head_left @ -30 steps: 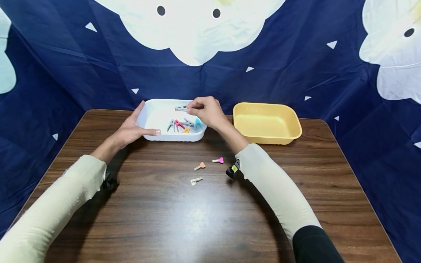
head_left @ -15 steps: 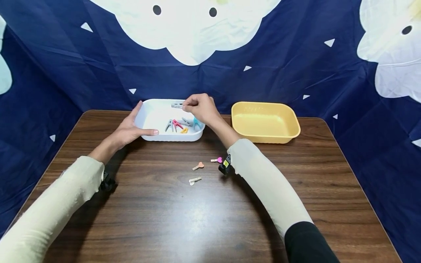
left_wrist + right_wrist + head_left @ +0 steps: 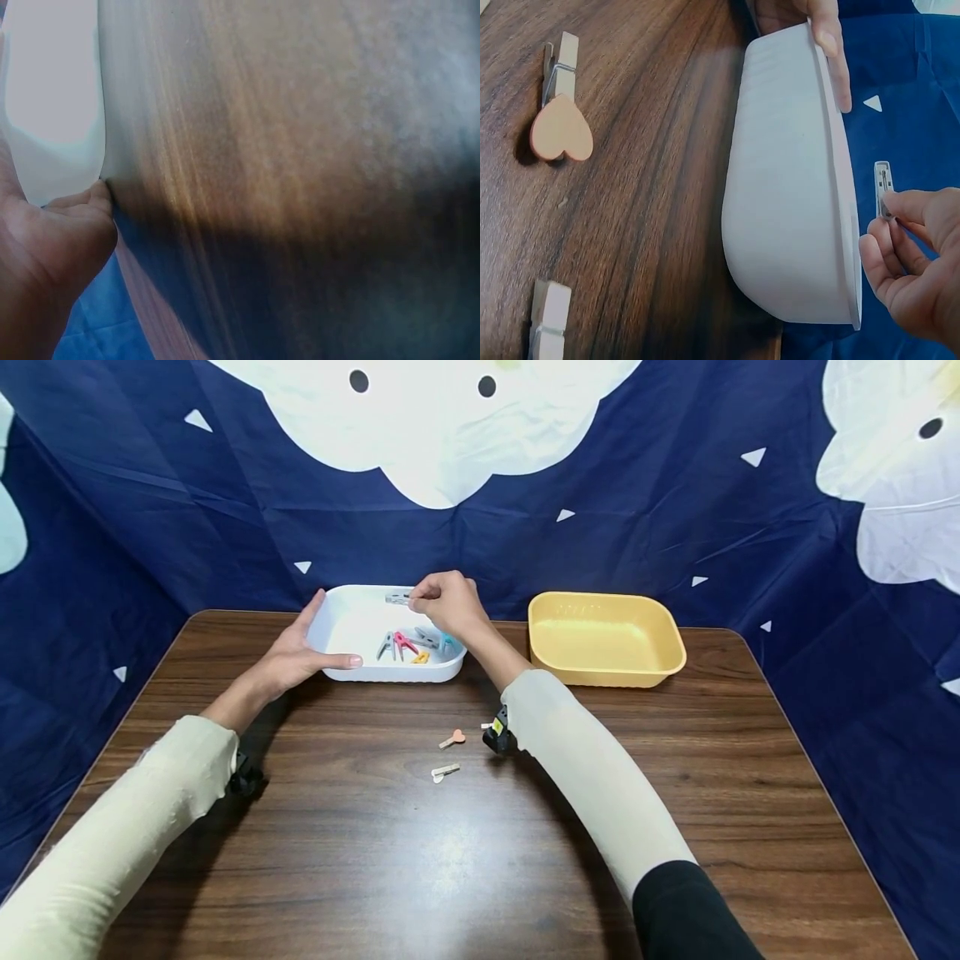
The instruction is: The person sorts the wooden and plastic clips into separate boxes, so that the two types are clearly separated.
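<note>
My right hand (image 3: 448, 606) pinches a grey, see-through plastic clothespin (image 3: 882, 180) between thumb and fingertips, over the back of the white tub (image 3: 348, 618). My left hand (image 3: 288, 656) spans the tub's left end, its straight thumb along the front rim and its fingers at the far side. Inside the tub lie grey clothespins (image 3: 386, 646), a pink clothespin (image 3: 405, 644), a yellow clothespin (image 3: 422, 657) and a light-blue clothespin (image 3: 446, 642), partly hidden by my right hand. In the left wrist view, the left thumb (image 3: 97, 195) touches the rim.
A yellow tub (image 3: 607, 677) stands at the back right. On the wooden table (image 3: 337, 860) lie a wooden clothespin with an orange heart (image 3: 561, 127) and a pale wooden clothespin (image 3: 446, 772). Another small clothespin (image 3: 486, 726) is mostly covered by the right wrist camera. A blue curtain (image 3: 510, 560) hangs behind.
My right hand has moved left and slightly farther back with the clothespin. Its wrist camera now covers most of the pink-heart clothespin. The left hand stays at the tub.
</note>
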A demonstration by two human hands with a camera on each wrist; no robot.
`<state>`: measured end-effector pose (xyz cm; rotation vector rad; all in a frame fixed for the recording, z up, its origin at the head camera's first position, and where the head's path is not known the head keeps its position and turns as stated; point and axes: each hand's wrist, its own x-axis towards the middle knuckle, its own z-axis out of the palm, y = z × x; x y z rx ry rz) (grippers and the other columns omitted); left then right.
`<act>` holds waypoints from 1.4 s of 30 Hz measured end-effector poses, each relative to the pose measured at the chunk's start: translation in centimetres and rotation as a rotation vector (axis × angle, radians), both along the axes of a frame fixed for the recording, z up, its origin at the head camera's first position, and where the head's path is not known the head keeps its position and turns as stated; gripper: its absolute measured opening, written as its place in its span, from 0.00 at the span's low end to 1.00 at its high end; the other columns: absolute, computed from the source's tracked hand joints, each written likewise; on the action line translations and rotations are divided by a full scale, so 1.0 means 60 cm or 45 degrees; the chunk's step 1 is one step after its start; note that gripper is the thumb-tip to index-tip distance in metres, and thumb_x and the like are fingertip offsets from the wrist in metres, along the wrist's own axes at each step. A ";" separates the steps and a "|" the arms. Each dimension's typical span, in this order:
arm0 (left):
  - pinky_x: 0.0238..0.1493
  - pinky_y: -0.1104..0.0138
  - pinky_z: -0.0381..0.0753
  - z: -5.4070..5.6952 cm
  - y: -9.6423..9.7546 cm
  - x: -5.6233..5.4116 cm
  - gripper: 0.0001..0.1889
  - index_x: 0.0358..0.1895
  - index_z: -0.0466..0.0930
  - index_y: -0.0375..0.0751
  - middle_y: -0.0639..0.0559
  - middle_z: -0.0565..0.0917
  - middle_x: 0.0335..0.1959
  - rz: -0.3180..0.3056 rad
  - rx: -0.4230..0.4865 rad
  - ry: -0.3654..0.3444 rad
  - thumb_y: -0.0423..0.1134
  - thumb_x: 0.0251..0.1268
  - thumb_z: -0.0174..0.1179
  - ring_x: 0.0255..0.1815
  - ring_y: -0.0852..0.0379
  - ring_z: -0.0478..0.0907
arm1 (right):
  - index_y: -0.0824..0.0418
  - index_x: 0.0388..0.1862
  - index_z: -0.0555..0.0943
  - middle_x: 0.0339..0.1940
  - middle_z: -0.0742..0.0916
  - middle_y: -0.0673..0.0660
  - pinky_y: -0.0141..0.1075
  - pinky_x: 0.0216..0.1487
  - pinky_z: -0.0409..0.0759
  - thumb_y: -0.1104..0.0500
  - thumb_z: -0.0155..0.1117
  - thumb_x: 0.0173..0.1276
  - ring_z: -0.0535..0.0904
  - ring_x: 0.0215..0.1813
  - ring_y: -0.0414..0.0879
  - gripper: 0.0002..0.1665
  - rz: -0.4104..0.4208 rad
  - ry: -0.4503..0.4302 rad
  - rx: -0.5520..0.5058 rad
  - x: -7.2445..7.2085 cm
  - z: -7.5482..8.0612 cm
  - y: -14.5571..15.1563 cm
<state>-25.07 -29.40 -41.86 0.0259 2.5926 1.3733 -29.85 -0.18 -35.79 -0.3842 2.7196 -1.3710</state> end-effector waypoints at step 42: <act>0.96 0.40 0.34 0.007 0.002 0.003 0.78 0.93 0.20 0.60 0.56 0.28 0.96 -0.031 -0.001 0.004 0.46 0.64 0.85 0.98 0.46 0.26 | 0.54 0.46 0.95 0.44 0.96 0.50 0.36 0.52 0.86 0.55 0.78 0.80 0.89 0.49 0.44 0.05 0.044 -0.033 -0.018 0.011 0.004 0.021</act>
